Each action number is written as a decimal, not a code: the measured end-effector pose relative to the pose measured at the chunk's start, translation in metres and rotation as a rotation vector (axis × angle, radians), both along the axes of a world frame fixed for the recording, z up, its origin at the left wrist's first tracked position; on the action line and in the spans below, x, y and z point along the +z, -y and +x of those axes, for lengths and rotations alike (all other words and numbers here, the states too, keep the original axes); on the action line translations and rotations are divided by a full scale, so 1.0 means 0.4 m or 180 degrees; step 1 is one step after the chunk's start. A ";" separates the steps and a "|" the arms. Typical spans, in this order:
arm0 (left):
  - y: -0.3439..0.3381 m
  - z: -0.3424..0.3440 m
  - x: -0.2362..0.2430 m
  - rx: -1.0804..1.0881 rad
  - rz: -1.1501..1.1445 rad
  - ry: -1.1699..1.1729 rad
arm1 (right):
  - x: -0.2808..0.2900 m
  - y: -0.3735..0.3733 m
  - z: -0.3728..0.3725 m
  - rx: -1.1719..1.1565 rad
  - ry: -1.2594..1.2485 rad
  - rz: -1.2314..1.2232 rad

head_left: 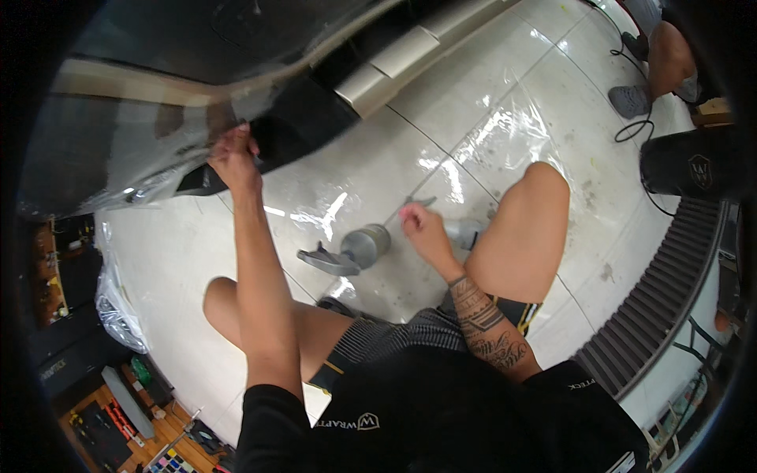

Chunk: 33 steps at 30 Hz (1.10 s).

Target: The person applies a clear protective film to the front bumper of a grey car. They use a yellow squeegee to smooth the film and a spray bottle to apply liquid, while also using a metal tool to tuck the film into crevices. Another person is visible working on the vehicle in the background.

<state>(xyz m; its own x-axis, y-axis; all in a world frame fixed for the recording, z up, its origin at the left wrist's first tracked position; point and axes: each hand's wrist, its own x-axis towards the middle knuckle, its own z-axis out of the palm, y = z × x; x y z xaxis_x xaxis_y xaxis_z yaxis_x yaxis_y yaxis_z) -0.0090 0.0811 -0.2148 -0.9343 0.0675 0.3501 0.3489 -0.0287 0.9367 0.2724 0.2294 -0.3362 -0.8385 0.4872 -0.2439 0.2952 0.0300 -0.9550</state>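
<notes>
My left hand (236, 158) reaches up to the lower edge of a dark car panel (118, 134). Its fingers are closed on the edge of a clear plastic film (146, 188) that hangs along the panel. Over the floor, in front of my right knee, my right hand (426, 235) is curled closed; whatever its fingers hold, if anything, is hidden. A spray bottle (367, 246) with a grey trigger head stands left of that hand. Behind the right hand, a second bottle (464, 232) shows only in part.
Glossy clear film (505, 126) lies on the tiled floor. A silver side sill (402, 59) runs along the car. At the right are a floor grate (662, 299), a black box-like object (686, 167), a cable and another person's leg (670, 59). Tools (118, 418) lie lower left.
</notes>
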 end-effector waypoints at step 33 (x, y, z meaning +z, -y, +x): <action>0.259 0.015 0.005 -0.0373 0.0205 0.0509 | 0.111 0.954 0.274 0.6554 -0.1487 -0.0259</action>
<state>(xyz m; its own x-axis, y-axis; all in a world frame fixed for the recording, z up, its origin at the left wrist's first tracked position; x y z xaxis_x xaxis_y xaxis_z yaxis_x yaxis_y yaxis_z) -0.0030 -0.0226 -0.2130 -0.9654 0.1611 0.2050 0.1866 -0.1220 0.9748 0.3821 -0.1522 -0.2916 -0.0145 -0.9921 0.1244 -0.3037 -0.1141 -0.9459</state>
